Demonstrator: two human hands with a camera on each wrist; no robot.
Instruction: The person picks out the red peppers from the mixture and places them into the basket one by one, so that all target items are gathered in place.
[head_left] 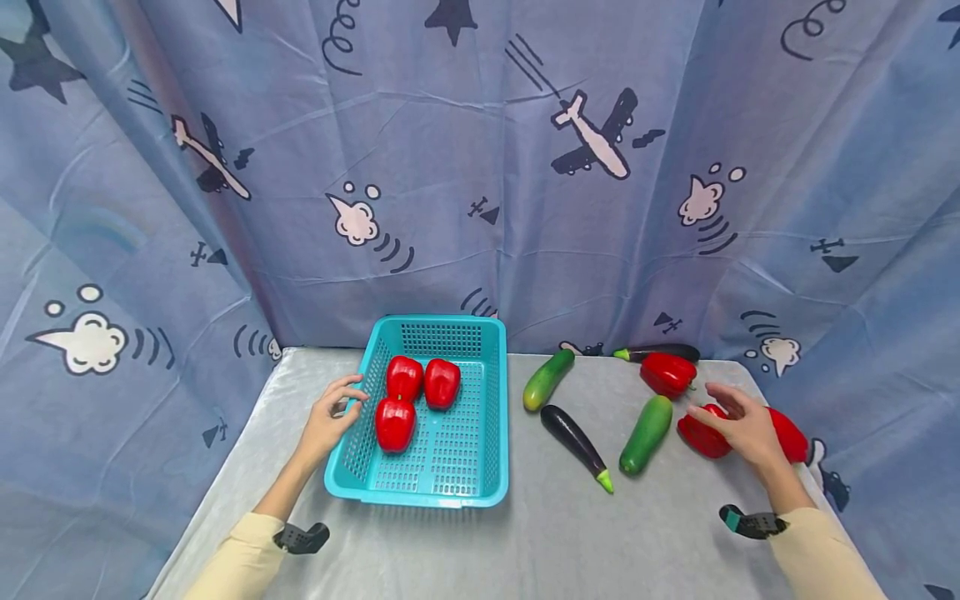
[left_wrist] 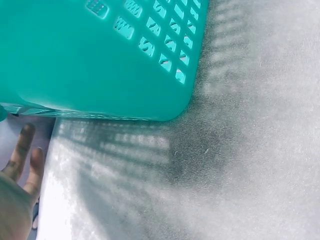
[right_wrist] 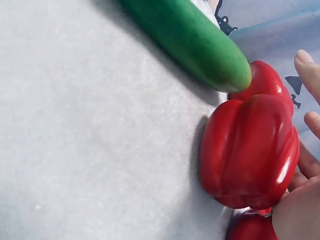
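Observation:
My right hand (head_left: 752, 429) is at a red bell pepper (head_left: 705, 437) on the right of the table, thumb and fingers spread apart. The right wrist view shows this bell pepper (right_wrist: 247, 150) resting on the cloth beside the palm, with some fingers partly hidden behind it. Another red bell pepper (head_left: 787, 435) lies just right of the hand, partly covered by it. At the left rim of a turquoise basket (head_left: 495, 417) is my left hand (head_left: 330, 417), fingers loosely bent and holding nothing. Three red bell peppers (head_left: 395, 425) sit in the basket's left and upper part.
Right of the basket lie a cucumber (head_left: 548, 379) and an eggplant (head_left: 576, 442). Nearer the right hand are a second cucumber (head_left: 647, 433), a red bell pepper (head_left: 667, 373) and an eggplant (head_left: 682, 350) behind it. A patterned blue curtain (head_left: 450, 167) hangs behind the table.

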